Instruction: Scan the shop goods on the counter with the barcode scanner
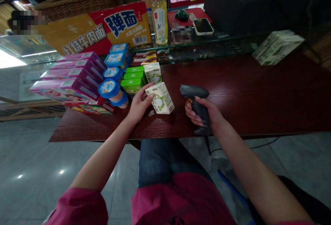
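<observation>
- fingers (149,98) of the left hand (139,107) are closed on the left side of a white-and-green carton (162,99). i can't tell whether its base touches the surface below.
- and the right hand (214,114)?
- wrapped round the handle of a dark scanner (201,111), at three o'clock from that carton, its nose pointing to nine.
- what's biggest around them?
- the dark reddish counter (240,94) beneath both hands, stretching away towards three. next, a red-and-yellow cardboard box (100,19) with large printed characters, between ten and eleven.
- after that?
- a pile of purple boxes (68,83) between nine and ten, then a group of pale green-and-white cartons (276,47) over at two. a bottle of yellow liquid (159,21) stands upright at twelve.
- smaller still?
- blue-lidded tubs (110,88) just beside the purple boxes, green packs (134,78) at ten, a second white carton (153,71) close by at eleven.
- and smallest?
- a phone (203,26) at one, then a dark mouse (182,14) between twelve and one.
</observation>
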`<action>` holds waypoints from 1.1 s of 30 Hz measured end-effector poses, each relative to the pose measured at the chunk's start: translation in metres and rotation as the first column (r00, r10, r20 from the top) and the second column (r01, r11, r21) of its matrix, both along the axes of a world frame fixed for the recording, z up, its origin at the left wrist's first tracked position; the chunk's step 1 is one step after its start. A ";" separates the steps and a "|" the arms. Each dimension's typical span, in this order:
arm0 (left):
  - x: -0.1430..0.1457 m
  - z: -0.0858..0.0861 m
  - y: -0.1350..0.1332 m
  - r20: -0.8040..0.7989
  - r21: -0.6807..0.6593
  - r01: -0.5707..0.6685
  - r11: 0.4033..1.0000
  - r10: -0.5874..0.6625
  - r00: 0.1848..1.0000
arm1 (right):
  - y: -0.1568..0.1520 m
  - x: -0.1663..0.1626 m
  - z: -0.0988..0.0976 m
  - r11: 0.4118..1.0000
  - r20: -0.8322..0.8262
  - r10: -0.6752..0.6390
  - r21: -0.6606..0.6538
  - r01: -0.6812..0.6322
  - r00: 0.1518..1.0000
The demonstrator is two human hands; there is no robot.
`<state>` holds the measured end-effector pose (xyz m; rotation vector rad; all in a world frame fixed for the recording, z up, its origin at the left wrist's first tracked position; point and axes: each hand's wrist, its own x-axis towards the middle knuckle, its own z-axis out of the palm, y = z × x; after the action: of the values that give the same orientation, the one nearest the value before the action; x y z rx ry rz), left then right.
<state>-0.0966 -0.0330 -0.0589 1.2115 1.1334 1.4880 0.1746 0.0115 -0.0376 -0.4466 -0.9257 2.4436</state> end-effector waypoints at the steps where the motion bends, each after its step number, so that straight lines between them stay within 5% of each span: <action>1: 0.000 0.000 0.000 0.035 -0.016 0.014 1.000 -0.014 0.999 | -0.001 0.001 0.000 1.000 -0.016 0.026 0.000 -0.026 1.000; 6: 0.000 0.002 0.005 0.103 -0.026 0.003 1.000 0.000 0.995 | -0.005 0.003 -0.003 0.996 -0.020 0.088 0.009 -0.088 0.996; 11: 0.004 0.004 0.002 -0.190 0.091 -0.144 0.985 0.159 0.969 | -0.005 0.002 0.000 1.000 -0.005 0.029 0.006 -0.029 1.000; 15: 0.016 0.011 -0.013 -0.538 0.390 -0.305 0.869 0.484 0.690 | -0.004 0.002 0.005 0.999 -0.005 -0.049 -0.004 0.049 0.999; 17: 0.024 0.015 -0.021 -0.662 0.470 -0.272 0.840 0.539 0.521 | -0.003 0.003 0.006 0.996 -0.002 -0.084 -0.015 0.084 0.996; 19: 0.031 0.018 -0.024 -0.733 0.469 -0.211 0.857 0.512 0.448 | -0.002 0.004 0.006 0.994 0.004 -0.102 -0.023 0.102 0.995; 21: 0.034 0.017 -0.022 -0.746 0.433 -0.153 0.888 0.449 0.492 | -0.001 0.005 0.005 0.994 0.015 -0.109 -0.026 0.110 0.994; 26: 0.021 0.008 -0.009 -0.611 0.249 0.038 0.968 0.127 0.781 | 0.001 0.006 0.002 0.993 0.039 -0.117 -0.021 0.118 0.992; 30: 0.004 0.010 -0.004 -0.638 0.130 0.122 0.984 -0.011 0.770 | 0.002 0.006 0.002 0.990 0.040 -0.137 -0.014 0.137 0.990; 33: 0.005 0.011 0.001 -0.530 0.060 0.206 0.977 -0.144 0.836 | 0.001 0.006 0.003 0.989 0.031 -0.146 -0.020 0.146 0.989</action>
<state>-0.0921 -0.0322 -0.0479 1.8263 1.2521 1.1185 0.1808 0.0129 -0.0347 -0.5399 -0.8476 2.3222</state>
